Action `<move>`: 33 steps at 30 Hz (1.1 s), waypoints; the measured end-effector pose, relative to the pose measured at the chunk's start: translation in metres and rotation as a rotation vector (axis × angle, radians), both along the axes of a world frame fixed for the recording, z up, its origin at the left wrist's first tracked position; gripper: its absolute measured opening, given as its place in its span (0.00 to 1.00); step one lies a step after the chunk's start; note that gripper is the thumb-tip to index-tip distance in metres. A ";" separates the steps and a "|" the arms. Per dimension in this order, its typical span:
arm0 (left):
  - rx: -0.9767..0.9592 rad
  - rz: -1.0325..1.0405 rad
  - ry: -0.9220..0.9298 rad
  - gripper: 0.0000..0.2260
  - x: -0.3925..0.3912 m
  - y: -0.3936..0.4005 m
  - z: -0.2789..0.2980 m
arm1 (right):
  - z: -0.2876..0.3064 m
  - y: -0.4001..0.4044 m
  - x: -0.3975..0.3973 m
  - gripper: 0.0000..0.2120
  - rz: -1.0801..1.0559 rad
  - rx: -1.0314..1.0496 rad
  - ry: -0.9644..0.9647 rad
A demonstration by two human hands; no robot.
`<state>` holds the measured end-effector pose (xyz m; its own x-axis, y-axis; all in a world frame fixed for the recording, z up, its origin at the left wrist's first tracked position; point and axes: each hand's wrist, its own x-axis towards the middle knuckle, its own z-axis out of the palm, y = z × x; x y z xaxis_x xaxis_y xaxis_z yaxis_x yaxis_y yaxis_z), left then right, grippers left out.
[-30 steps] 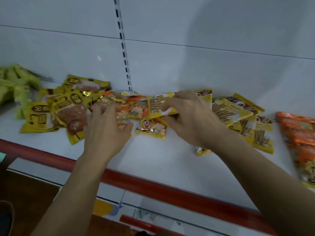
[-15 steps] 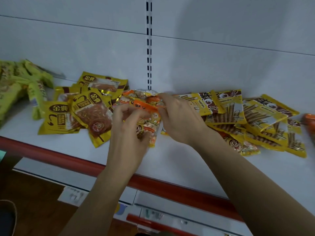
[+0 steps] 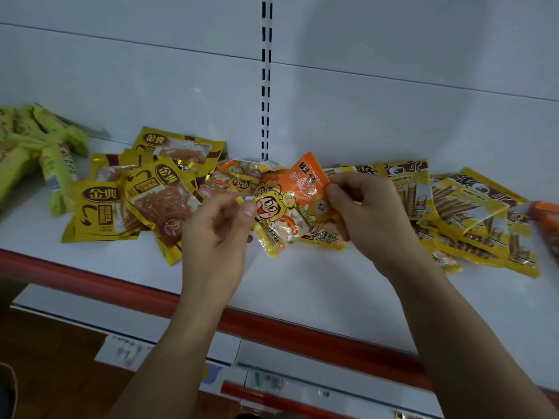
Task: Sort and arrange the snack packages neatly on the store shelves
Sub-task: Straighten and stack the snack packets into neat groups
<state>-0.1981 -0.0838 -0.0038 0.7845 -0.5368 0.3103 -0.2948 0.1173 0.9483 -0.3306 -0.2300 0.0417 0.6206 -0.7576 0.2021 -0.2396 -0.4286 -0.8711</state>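
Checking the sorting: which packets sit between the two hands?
Head view: two cartoon-face snack packets, pinched by left hand and right hand.

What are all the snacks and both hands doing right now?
Left hand: pinching the cartoon packet.
Right hand: gripping the orange packet.
Cartoon packet: held up, tilted.
Orange packet: held up, tilted.
Yellow noodle packets: lying jumbled on the shelf.
Wafer-roll packets: lying overlapped.
Green packets: piled at left.
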 end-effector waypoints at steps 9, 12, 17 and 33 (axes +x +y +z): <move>-0.228 0.009 0.214 0.07 -0.019 -0.021 0.007 | 0.001 -0.004 -0.035 0.09 -0.106 -0.011 -0.147; -0.243 -0.115 0.316 0.06 -0.038 -0.038 0.013 | 0.000 -0.008 -0.058 0.08 -0.132 0.069 -0.167; -0.201 -0.252 0.269 0.03 -0.068 -0.063 0.017 | -0.006 -0.019 -0.108 0.11 -0.241 0.171 -0.199; 0.035 -0.459 0.048 0.03 -0.206 -0.116 0.019 | 0.003 -0.063 -0.284 0.06 -0.443 0.196 -0.248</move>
<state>-0.4036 -0.1996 0.0149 0.4763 -0.8416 0.2547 -0.1754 0.1929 0.9654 -0.6151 -0.2931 0.0446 0.1846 -0.9742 0.1302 -0.1377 -0.1568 -0.9780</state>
